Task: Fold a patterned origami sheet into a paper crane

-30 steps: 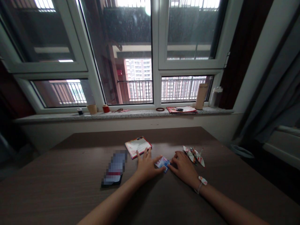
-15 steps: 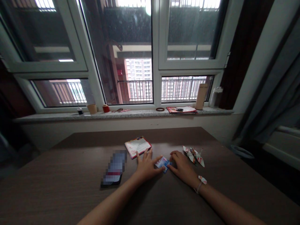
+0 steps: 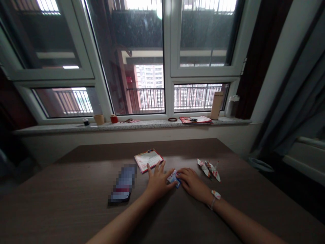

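left hand [image 3: 157, 182] flat, fingers spread, thumb on folded paper [image 3: 174, 177] | right hand [image 3: 193, 183] open, fingertips pressing its other side | paper cranes [image 3: 209, 169] toward surface [image 3: 76, 206] right edge

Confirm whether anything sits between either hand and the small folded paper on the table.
Nothing visible. The left hand and right hand both touch the folded paper, one on each side. The paper cranes lie to its right and the printed sheet behind, both apart.

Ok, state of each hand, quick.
Left hand: open, flat, thumb against the small blue-and-white folded paper.
Right hand: fingertips on that paper; grip cannot be told.
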Demonstrator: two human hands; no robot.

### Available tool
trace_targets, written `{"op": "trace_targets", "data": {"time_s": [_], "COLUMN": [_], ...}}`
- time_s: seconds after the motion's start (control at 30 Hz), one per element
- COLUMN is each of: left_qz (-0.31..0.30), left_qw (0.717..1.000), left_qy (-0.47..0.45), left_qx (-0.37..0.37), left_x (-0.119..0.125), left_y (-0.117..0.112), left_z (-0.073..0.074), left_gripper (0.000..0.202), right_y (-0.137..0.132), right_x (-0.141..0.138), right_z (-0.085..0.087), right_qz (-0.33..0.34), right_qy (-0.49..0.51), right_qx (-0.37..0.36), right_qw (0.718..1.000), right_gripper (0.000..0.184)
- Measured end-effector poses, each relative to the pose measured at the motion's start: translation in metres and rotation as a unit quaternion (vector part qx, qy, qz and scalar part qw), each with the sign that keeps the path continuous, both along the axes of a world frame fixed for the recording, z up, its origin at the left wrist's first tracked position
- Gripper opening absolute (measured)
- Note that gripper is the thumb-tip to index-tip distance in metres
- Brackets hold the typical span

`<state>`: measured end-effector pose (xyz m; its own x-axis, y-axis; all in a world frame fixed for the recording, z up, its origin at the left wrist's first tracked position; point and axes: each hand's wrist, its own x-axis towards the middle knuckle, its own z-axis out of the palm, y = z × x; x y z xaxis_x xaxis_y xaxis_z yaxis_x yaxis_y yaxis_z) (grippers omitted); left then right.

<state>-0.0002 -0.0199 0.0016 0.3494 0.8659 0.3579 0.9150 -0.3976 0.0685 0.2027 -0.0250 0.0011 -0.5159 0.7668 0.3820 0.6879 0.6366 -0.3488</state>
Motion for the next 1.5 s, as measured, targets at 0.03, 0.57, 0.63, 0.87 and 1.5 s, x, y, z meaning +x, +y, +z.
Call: {"op": "trace_targets", "data": {"time_s": [0.03, 0.57, 0.63, 0.87, 1.5], "left_qz": [-0.003, 0.019, 0.014, 0.012, -0.059], "left_qw": [1.0, 0.998, 0.997, 0.998, 0.996], "left_qy": [0.002, 0.055, 0.058, 0.054, 0.044], "left_qx": [0.006, -0.037, -0.042, -0.016, 0.049], "left_x": [0.0, -0.003, -0.003, -0.007, -0.016], "left_y": [-0.001, -0.009, -0.01, -0.016, -0.014], "left_z": [0.0, 0.011, 0.013, 0.019, 0.023], "left_gripper": [0.05, 0.051, 0.051, 0.048, 0.036], "right_y": [0.0, -0.003, -0.003, -0.004, -0.001], "right_x": [0.0, -0.001, 0.0, 0.0, 0.005], "right_z": [0.001, 0.003, 0.003, 0.005, 0.003], "right_qz": [0.0, -0.037, -0.042, -0.059, -0.057], "right_qy": [0.001, -0.054, -0.059, -0.068, -0.058], "right_qx": [0.004, -0.025, -0.026, -0.035, -0.063], "right_qw": [1.0, 0.998, 0.997, 0.995, 0.995], "right_gripper": [0.028, 0.033, 0.034, 0.036, 0.039]}}
